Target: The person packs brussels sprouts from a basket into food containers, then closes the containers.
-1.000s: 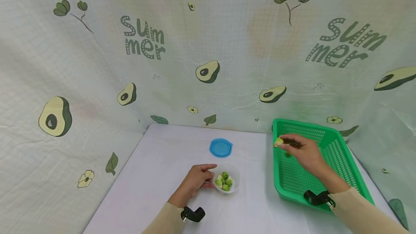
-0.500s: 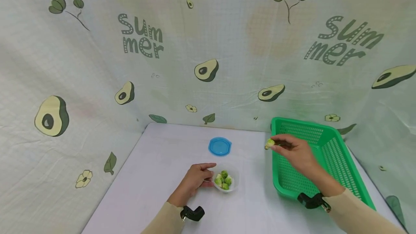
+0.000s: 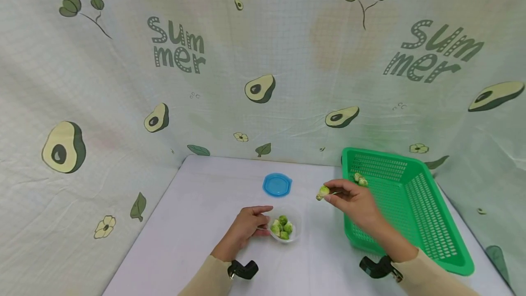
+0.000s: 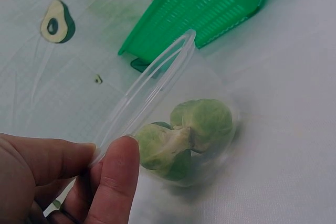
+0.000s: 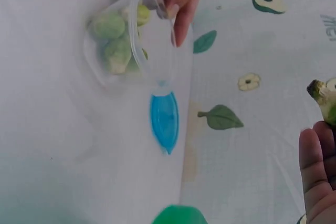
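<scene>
A clear plastic tub point(image 3: 297, 225) with several Brussels sprouts point(image 4: 202, 124) in it stands on the table. My left hand point(image 3: 248, 225) pinches its rim between thumb and fingers, as the left wrist view shows up close. My right hand point(image 3: 356, 204) pinches one Brussels sprout point(image 3: 323, 192) by thumb and fingertips, in the air between the tub and the green basket point(image 3: 411, 209). In the right wrist view that held sprout point(image 5: 328, 103) is cut off by the right edge, its stem end pointing up and left.
Behind the tub a blue lid point(image 3: 277, 185) lies flat on the white table point(image 3: 218, 186). The green basket stands at the right, with a few more sprouts point(image 3: 360, 179) near its far left corner. A printed cloth point(image 3: 263, 49) hangs behind the table.
My right hand has moved left with the sprout, from above the basket to beyond its left rim, uncovering sprouts in the basket. My left hand stays on the tub's rim.
</scene>
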`<state>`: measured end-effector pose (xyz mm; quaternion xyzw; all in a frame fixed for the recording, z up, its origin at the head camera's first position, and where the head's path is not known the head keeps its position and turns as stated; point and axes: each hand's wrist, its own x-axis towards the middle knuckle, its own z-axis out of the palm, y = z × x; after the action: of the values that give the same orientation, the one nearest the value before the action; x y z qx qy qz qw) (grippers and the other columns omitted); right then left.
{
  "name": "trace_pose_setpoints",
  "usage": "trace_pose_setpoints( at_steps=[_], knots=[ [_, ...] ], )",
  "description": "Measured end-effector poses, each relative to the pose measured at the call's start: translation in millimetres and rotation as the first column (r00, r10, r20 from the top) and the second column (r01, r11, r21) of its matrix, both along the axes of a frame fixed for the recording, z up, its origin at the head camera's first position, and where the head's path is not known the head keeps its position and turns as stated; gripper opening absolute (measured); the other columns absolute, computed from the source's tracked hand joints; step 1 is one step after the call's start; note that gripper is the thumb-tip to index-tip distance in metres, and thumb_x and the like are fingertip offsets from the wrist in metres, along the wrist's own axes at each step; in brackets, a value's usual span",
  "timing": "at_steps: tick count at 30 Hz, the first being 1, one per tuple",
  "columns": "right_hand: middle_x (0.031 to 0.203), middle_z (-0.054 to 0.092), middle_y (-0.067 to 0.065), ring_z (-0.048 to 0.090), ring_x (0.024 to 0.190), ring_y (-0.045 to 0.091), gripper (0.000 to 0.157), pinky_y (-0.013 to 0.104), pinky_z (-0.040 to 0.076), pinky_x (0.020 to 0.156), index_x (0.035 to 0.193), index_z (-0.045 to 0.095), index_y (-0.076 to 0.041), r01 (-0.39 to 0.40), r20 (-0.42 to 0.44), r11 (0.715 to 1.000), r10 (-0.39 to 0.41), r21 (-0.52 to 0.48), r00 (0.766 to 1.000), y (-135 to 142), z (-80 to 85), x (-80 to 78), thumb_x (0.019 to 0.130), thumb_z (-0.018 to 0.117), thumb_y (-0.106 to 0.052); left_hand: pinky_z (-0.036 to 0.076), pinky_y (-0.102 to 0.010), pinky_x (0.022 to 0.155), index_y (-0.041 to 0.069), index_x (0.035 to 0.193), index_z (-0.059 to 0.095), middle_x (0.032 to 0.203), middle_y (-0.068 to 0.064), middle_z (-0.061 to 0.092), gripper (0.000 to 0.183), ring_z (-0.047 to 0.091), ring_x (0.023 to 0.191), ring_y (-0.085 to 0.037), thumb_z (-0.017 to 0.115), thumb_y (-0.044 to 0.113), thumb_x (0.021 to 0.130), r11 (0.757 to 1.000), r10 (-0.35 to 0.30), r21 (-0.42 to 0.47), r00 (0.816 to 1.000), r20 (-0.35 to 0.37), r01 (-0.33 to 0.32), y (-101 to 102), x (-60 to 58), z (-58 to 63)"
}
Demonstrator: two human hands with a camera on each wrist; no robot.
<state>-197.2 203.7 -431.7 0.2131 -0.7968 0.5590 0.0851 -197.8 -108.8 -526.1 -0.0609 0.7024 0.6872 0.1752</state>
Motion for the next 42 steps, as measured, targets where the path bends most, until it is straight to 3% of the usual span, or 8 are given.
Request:
trace_pose_setpoints(
  at_steps=[6,14,21,27,31,42],
  knots=[
    [0.11,0.072,0.017,0.069,0.093,0.007,0.024,0.022,0.062,0.075,0.12,0.072,0.0,-0.038,0.085,0.999,0.036,0.024,0.996,-21,-15.1,6.9,0.097,0.074,-0.002,0.067,-0.031,0.071,0.004,0.142,0.066,0.096,-0.014,0.067,0.042,0.063,0.078,-0.015,0.066,0.004,0.1,1.0,-0.006,0.013,1.0,-0.01,0.006,-1,0.7,0.2],
    [0.11,0.074,0.01,0.07,0.094,0.009,0.025,0.025,0.063,0.078,0.12,0.072,-0.005,-0.062,0.124,0.996,0.054,0.06,0.991,-41,-46.0,9.4,0.095,0.077,-0.007,0.067,-0.033,0.071,0.001,0.144,0.063,0.097,-0.015,0.067,0.044,0.063,0.077,-0.015,0.066,0.004,0.101,1.0,-0.021,0.022,0.999,-0.037,0.022,-1,0.5,-1.4],
    [0.111,0.074,0.004,0.069,0.096,0.009,0.024,0.028,0.062,0.083,0.117,0.074,-0.009,-0.071,0.093,0.989,0.059,0.128,0.994,-50,-67.8,7.6,0.093,0.08,-0.009,0.067,-0.034,0.072,0.002,0.144,0.064,0.097,-0.016,0.067,0.044,0.063,0.077,-0.016,0.066,0.004,0.1,1.0,-0.022,0.015,0.999,-0.028,0.022,-1,1.1,-1.3],
    [0.108,0.074,-0.004,0.068,0.098,0.021,0.021,0.029,0.059,0.083,0.113,0.076,-0.011,-0.031,0.076,0.972,0.014,0.235,0.997,-53,-79.3,7.8,0.093,0.081,-0.014,0.067,-0.034,0.071,0.003,0.143,0.065,0.097,-0.015,0.066,0.043,0.062,0.077,-0.016,0.067,0.005,0.1,1.0,-0.016,0.004,1.0,-0.023,0.016,-1,0.5,-2.2],
    [0.108,0.073,-0.006,0.066,0.1,0.029,0.021,0.033,0.058,0.083,0.113,0.077,-0.013,-0.03,0.085,0.966,0.008,0.255,0.996,-52,-85.9,7.8,0.092,0.082,-0.014,0.067,-0.033,0.071,0.003,0.143,0.065,0.098,-0.015,0.066,0.043,0.062,0.077,-0.015,0.067,0.005,0.1,1.0,-0.014,0.008,1.0,-0.022,0.015,-1,0.9,-1.8],
    [0.108,0.074,-0.002,0.066,0.096,0.019,0.024,0.034,0.06,0.084,0.114,0.077,-0.009,-0.066,0.07,0.969,0.05,0.236,0.996,-52,-96.2,6.7,0.091,0.082,-0.013,0.067,-0.031,0.072,0.005,0.142,0.066,0.099,-0.017,0.067,0.042,0.063,0.079,-0.016,0.066,0.004,0.1,1.0,-0.016,0.012,1.0,-0.015,0.016,0,-0.4,-1.3]
  ],
)
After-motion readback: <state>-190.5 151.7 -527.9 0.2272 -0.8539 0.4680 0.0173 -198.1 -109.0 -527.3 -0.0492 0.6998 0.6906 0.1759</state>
